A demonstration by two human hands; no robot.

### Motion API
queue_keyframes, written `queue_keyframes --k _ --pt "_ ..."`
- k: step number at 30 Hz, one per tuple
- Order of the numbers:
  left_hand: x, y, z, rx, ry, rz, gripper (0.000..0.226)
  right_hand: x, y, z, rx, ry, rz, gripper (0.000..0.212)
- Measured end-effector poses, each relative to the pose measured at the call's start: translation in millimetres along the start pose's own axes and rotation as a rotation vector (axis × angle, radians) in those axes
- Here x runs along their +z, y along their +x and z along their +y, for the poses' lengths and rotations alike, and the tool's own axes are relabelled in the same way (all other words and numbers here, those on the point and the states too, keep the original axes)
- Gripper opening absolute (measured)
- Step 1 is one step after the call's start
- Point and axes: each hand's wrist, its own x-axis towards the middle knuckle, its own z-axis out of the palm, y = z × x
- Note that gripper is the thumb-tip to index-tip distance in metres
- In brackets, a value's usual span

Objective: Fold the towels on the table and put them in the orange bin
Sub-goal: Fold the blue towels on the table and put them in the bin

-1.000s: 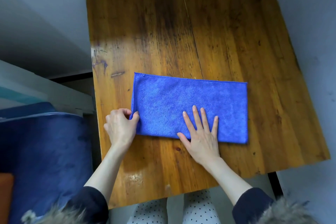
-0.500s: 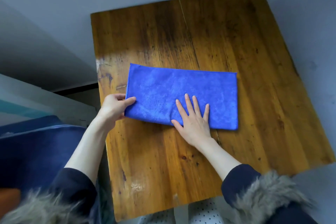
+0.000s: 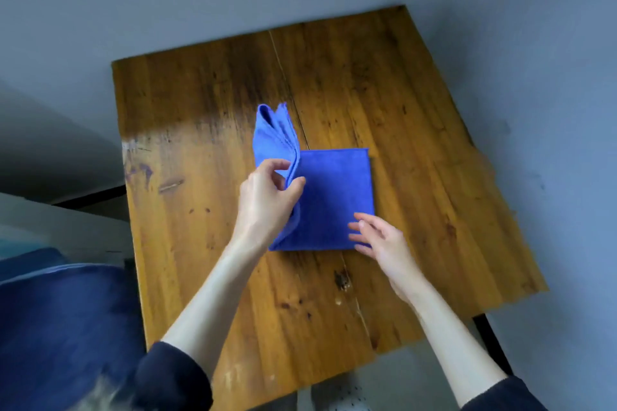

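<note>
A blue towel (image 3: 334,197) lies in the middle of the wooden table (image 3: 200,243). Its left half stands lifted, arching over the right half. My left hand (image 3: 267,197) pinches that raised edge between thumb and fingers. My right hand (image 3: 377,237) is at the towel's near right corner with its fingers loosely spread, fingertips over the cloth; whether they touch it I cannot tell. The orange bin is out of view.
A dark blue fabric mass (image 3: 63,327) fills the lower left beside the table. A black table leg (image 3: 490,340) shows at the lower right. Grey floor surrounds the table, and a pale ledge (image 3: 66,220) runs along the left.
My left hand has lifted the towel's left end and swung it rightward over the rest. My right hand slid from the towel's middle to its near right corner. The view shifted.
</note>
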Motion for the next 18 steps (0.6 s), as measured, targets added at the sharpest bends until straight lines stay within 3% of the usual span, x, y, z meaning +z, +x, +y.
queue_keyframes --k 5,12,15,18 --pt "82.2 -13.9 14.6 0.029 0.108 -0.173 0.03 -34.5 11.5 3.5 0.178 0.261 -0.022 0.027" --pt "116.3 -30.2 -7.8 0.043 0.055 -0.284 0.028 -41.2 32.6 10.9 0.177 0.213 -0.061 0.027" --pt "101.2 -39.3 -17.0 0.177 0.046 -0.135 0.017 -33.3 46.3 5.1 0.113 0.071 -0.061 0.022" --pt "83.9 -37.6 -30.9 0.291 0.286 0.051 0.02 -24.4 63.8 -6.7 0.033 -0.106 0.013 0.018"
